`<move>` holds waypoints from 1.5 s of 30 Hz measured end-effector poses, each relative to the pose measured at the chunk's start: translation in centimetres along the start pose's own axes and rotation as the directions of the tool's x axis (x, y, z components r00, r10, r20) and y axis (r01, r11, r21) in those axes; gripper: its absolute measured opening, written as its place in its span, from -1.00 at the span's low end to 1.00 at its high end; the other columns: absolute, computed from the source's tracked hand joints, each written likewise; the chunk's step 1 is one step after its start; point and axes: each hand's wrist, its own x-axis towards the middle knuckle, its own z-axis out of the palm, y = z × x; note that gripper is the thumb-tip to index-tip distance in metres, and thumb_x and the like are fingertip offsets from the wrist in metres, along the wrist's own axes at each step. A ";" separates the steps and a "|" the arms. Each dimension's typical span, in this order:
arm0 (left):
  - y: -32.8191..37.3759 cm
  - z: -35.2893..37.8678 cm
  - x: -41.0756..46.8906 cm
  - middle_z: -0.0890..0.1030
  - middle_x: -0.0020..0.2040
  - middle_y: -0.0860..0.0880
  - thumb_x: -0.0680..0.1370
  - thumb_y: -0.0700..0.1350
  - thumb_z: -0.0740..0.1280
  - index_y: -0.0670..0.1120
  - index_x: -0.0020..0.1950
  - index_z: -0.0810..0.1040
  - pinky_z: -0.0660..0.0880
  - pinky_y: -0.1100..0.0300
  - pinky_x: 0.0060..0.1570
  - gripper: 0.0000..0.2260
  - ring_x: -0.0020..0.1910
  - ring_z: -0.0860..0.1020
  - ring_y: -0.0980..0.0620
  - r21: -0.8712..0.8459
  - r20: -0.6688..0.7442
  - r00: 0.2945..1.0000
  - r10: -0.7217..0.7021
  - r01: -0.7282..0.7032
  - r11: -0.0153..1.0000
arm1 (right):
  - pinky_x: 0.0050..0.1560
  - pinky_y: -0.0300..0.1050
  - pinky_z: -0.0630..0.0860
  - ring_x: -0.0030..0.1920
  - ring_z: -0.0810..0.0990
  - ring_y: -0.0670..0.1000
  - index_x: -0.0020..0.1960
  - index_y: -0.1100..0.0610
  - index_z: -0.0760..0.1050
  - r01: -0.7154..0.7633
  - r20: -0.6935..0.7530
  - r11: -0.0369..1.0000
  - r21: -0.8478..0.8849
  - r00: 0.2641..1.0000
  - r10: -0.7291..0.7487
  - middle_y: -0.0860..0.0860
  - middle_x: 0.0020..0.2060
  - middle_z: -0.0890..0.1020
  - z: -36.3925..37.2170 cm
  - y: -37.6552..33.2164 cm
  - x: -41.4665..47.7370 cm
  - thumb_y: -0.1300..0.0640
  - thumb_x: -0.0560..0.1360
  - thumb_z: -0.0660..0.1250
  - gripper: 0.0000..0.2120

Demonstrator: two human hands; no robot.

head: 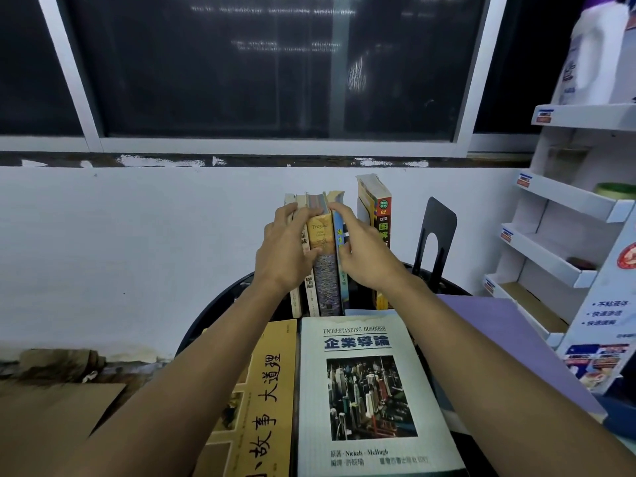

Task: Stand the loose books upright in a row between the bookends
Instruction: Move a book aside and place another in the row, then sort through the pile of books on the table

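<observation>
I see both bare hands pressed against a short row of upright paperback books (321, 256) standing toward the far edge of a round black table (220, 304). My left hand (287, 251) lies flat on the left side of the row, fingers spread over the pale spines and the tan-and-blue spine marked "Troya", thumb on that spine; it is open, pushing rather than gripping. My right hand (361, 253) is half curled, its fingertips hooked on the light blue spine at the right end of the group, so it seems to be pinching or steadying that book, though I cannot tell whether the thumb closes behind it. Just to the right, behind this hand, a taller yellow book with a red label (377, 208) stands upright, a little apart from the group. Further right a black metal bookend (435, 232) stands near the table's far right edge, apart from the books. I cannot see a bookend on the left side. Near the front edge two loose books lie flat, touching side by side: a mustard-yellow book with large black characters (265, 401) on the left and a white book titled "Understanding Business" with a city photo (368, 390) on the right. A lilac folder (509, 342) lies at the table's right edge
</observation>
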 end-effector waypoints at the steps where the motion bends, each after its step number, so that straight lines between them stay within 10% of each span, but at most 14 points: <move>1: 0.0 -0.1 0.0 0.20 0.56 0.04 0.52 -0.11 0.50 0.24 0.47 0.36 0.50 -0.13 0.22 -0.40 0.47 0.30 -0.12 0.007 0.004 1.000 0.001 -0.001 1.000 | -0.25 -0.13 0.46 -0.21 0.51 -0.03 0.60 -0.13 0.02 -0.007 0.018 1.000 0.013 1.000 0.007 0.09 -0.06 0.49 -0.2 -0.1 -0.1 0.36 0.57 0.20 -0.26; 7: -0.1 -0.6 -0.2 0.16 0.57 -0.04 0.53 -0.15 0.49 0.23 0.51 0.34 0.39 -0.17 0.38 -0.36 0.53 0.22 -0.18 -0.007 0.047 0.999 0.007 -0.006 1.000 | 0.00 0.23 0.59 -0.04 0.59 0.11 0.57 -0.29 -0.08 -0.028 0.052 1.000 -0.002 0.998 0.028 0.11 0.07 0.51 -1.4 -0.2 -1.4 0.23 0.60 0.22 -0.24; 14: -0.1 -1.7 -0.5 0.15 0.57 -0.11 0.51 -0.16 0.51 0.20 0.53 0.33 0.29 -0.14 0.51 -0.33 0.54 0.23 -0.22 0.000 0.093 0.996 -0.003 0.003 1.000 | 0.25 0.15 0.48 0.31 0.46 0.07 0.59 -0.08 0.02 -0.033 -0.042 0.996 -0.084 0.999 0.030 0.05 0.40 0.39 -3.0 -0.6 -4.0 0.10 0.60 0.24 -0.35; 31: -0.3 -6.6 -7.2 0.27 0.56 -0.02 0.55 0.02 0.47 0.11 0.54 0.33 0.36 -0.04 0.43 -0.41 0.52 0.29 -0.05 0.122 0.153 0.988 -0.004 -0.014 0.992 | 0.37 0.03 0.38 0.35 0.40 -0.04 0.42 0.02 0.39 -0.010 0.112 0.990 -0.139 0.993 0.025 -0.08 0.33 0.42 -2.8 -2.9 -10.9 -0.03 0.62 0.26 -0.60; 45: -7.6 -10.1 -16.2 0.55 0.36 -0.01 0.50 0.24 0.45 0.02 0.49 0.42 0.50 0.05 0.28 -0.37 0.28 0.54 -0.03 0.260 0.393 0.859 -0.328 0.238 0.936 | 0.35 0.09 0.37 0.39 0.32 -0.02 0.48 0.00 0.32 0.029 0.382 0.984 -0.178 0.923 0.042 -0.09 0.32 0.42 5.2 -8.2 -13.1 -0.22 0.58 0.26 -0.45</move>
